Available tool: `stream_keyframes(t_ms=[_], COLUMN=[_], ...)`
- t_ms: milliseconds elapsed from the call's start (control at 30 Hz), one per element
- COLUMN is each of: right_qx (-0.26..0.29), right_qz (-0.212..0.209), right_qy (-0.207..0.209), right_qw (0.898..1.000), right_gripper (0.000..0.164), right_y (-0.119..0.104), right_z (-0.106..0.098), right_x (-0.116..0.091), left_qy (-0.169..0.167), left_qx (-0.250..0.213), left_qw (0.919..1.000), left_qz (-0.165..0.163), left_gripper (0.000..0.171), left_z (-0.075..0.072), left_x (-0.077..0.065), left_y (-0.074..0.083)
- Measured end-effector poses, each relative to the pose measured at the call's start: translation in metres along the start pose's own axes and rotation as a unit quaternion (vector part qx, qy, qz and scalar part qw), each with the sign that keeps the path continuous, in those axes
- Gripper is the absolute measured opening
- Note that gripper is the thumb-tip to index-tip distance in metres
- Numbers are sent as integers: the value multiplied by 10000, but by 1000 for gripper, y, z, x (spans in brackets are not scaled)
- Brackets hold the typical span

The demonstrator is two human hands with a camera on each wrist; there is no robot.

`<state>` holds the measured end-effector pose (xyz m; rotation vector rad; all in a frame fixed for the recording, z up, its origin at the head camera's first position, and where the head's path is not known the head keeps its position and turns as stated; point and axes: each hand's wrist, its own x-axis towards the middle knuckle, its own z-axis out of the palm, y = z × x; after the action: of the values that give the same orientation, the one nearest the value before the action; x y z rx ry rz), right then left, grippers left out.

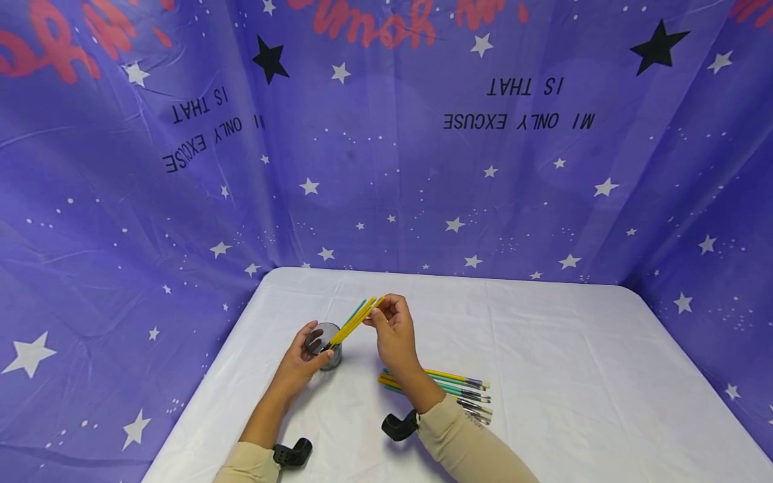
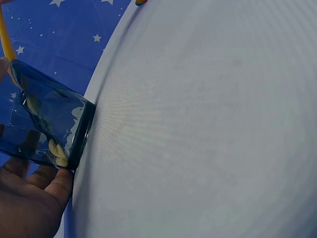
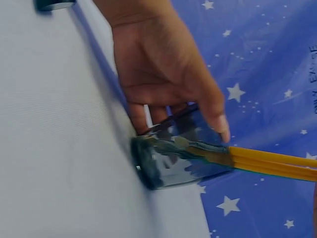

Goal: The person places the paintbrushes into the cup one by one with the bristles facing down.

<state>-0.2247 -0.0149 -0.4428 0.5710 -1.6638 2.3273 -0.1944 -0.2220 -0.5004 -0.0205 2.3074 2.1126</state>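
Left hand [image 1: 297, 369]: fingers round tinted cup [image 1: 335, 359], left on bench [image 1: 543, 349], apparently steadying it. Yellow and teal brushes [image 1: 351, 326]: leaning inside, bristles down. Right hand [image 1: 396, 335]: fingers pinching a yellow handle (presumably for control). Loose brushes [image 1: 474, 394]: near right, roughly parallel.

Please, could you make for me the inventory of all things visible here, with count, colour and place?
Glass cup: one, smoky blue-grey, tilted in the left hand
Brushes in the cup: at least three, yellow and teal handles
Loose brushes: several, partly hidden, yellow and teal handles, on the table by the right forearm
Table: one, white, below
Backdrop: purple-blue with stars and lettering, around the table
Wrist devices: two, black, one per wrist
Sleeves: two, beige, on the forearms
Left hand: one, gripping the cup
Right hand: one, pinching brush handles
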Motion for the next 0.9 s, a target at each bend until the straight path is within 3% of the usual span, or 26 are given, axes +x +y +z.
stream_keyframes(t_ms=[267, 367, 467, 533, 633, 767, 900], right_qx=[-639, -885, -1334, -1700, -2282, -2785, -3092], right_qz=[498, 595, 791, 1023, 1348, 1468, 1631], right_qy=[-272, -354, -564, -862, -1483, -2274, -2785], right_qw=[9963, 9937, 9863, 9763, 9528, 9215, 8946], right_gripper=[13, 11, 7, 6, 7, 12, 15], right_y=[13, 6, 8, 15, 21, 21, 21], right_z=[4, 6, 4, -1, -10, -24, -40], right_x=[-5, -8, -8, -7, -6, -1, 5], left_qy=[-30, -14, -3, -9, -10, 5, -5], left_qx=[-19, -24, -58, -78, -117, -25, 79], left_qw=[10000, 10000, 9999, 9999, 9999, 10000, 10000], left_qz=[45, 64, 95, 98, 98, 91, 44], left_gripper=[80, 79, 79, 79, 77, 78, 80], left_z=[0, 1, 1, 1, 0, 0, -1], left_x=[1, 0, 0, -1, 0, 0, 2], left_y=[-3, -2, 0, 0, 0, -2, -3])
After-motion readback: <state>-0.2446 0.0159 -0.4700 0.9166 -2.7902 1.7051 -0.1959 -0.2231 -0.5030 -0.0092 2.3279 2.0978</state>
